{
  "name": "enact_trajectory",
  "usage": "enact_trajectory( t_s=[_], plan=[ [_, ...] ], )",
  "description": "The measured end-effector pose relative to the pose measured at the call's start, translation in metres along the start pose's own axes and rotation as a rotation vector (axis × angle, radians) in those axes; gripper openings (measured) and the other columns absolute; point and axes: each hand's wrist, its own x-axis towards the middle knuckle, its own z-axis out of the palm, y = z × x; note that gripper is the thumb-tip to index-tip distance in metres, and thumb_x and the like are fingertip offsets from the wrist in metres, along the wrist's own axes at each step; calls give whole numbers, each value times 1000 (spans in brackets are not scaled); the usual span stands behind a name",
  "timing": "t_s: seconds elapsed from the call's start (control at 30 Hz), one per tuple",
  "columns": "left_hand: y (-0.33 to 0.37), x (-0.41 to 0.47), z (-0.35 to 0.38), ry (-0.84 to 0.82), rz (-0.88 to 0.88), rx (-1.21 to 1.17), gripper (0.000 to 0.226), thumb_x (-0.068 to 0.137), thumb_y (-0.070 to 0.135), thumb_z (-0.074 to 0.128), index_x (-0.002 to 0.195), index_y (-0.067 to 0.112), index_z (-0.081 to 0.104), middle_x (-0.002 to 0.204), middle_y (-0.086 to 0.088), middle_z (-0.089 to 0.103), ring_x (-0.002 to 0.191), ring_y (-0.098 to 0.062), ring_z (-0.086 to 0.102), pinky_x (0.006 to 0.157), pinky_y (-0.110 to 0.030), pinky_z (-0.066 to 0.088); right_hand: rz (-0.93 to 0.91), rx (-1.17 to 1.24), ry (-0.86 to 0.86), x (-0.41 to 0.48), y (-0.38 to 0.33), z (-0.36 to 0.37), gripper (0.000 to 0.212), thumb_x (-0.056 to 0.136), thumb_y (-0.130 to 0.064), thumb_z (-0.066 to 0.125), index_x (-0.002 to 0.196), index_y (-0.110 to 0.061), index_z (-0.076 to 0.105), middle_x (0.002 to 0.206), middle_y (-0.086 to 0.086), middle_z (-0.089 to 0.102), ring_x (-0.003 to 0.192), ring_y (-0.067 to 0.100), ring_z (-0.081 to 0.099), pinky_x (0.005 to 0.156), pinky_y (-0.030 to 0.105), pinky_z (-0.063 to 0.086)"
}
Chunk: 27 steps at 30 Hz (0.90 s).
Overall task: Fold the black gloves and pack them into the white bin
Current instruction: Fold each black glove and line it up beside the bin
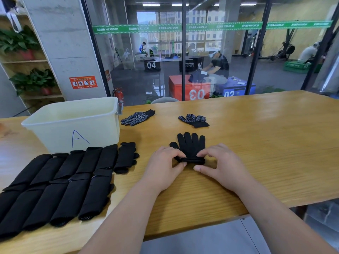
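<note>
Head view: a black knit glove (pixel 190 145) is spread flat right of the white plastic bin (pixel 55 132). Its cuff is pinched by left hand (pixel 163 165) and right hand (pixel 220 162), seemingly for folding.

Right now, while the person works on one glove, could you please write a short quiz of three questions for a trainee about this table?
1. True or false: the left hand and the right hand both pinch the cuff end of the centre glove.
2. Which letter is written on the white bin?
3. Where do the folded gloves lie?
a) inside the bin
b) on the table, in front of the bin
c) on the floor

Key: 1 true; 2 the letter A; 3 b.
</note>
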Motion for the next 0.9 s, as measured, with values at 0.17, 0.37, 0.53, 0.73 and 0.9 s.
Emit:
enact_trajectory(
  t_s=[0.17, 0.37, 0.53, 0.73, 0.9],
  plan=[
    [2, -1, -2, -15, -84, -93, 14, 96, 38, 76, 106, 46, 73, 102, 19, 67, 105, 7, 55, 89, -19, 44, 131, 81, -16, 2, 4, 0, 16, 88, -50, 78, 102, -43, 76, 89, -22, 67, 86, -1, 59, 72, 24, 44],
    [4, 0, -4, -12, -155, -137, 24, 95, 42, 77, 117, 44, 68, 99, 21, 72, 96, 3, 62, 77, -18, 43, 243, 252, -16, 2, 5, 0, 23, 85, -44, 85, 106, -39, 74, 90, -30, 74, 83, -1, 65, 72, 11, 45],
    [6, 0, -4, 7, -176, -145, 31, 94, 42, 78, 119, 42, 60, 92, 22, 73, 93, 1, 63, 79, -19, 46, 189, 197, 1, 3, -1, -2, 33, 89, -40, 82, 113, -43, 60, 86, -23, 72, 72, 5, 63, 65, 15, 46],
    [4, 1, 1, 38, -88, 1, 15, 96, 37, 77, 107, 41, 68, 95, 19, 62, 102, -3, 52, 91, -32, 49, 89, -65, 40, -1, -1, 3, 14, 91, -43, 76, 102, -45, 67, 92, -20, 52, 70, 0, 54, 60, 28, 48],
    [1, 3, 6, 76, 29, 189, 17, 100, 39, 70, 113, 35, 80, 110, 21, 58, 114, -9, 45, 105, -36, 42, 52, -239, 73, -1, 0, 11, 14, 96, -45, 67, 101, -38, 78, 97, -21, 51, 79, 0, 50, 56, 25, 48]
  ],
)
